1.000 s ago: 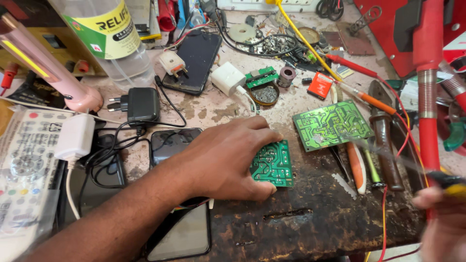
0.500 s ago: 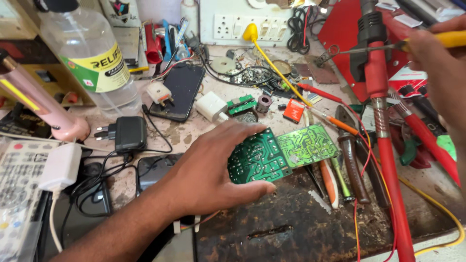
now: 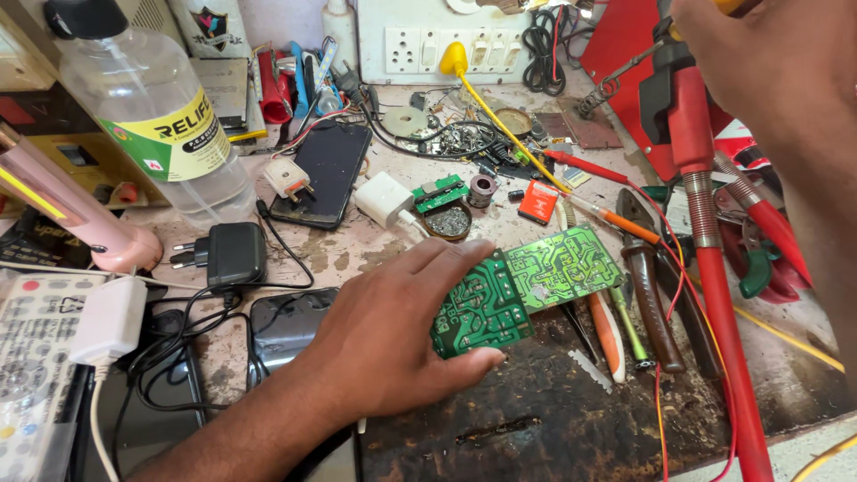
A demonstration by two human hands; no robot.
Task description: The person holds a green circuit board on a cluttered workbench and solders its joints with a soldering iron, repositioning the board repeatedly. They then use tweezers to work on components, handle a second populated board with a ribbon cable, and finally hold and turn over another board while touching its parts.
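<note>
Cluttering tools, scorched repair bench (image 3: 553, 419)

I count two green circuit boards (image 3: 482, 308) (image 3: 562, 265) near my hands, one clear plastic bottle (image 3: 152, 125) far left, one black phone (image 3: 328, 174), and two white chargers (image 3: 384, 198) (image 3: 109, 319).

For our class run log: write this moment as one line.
left hand: holds green circuit board on workbench | right hand: raised, upper right | beside: second board
</note>
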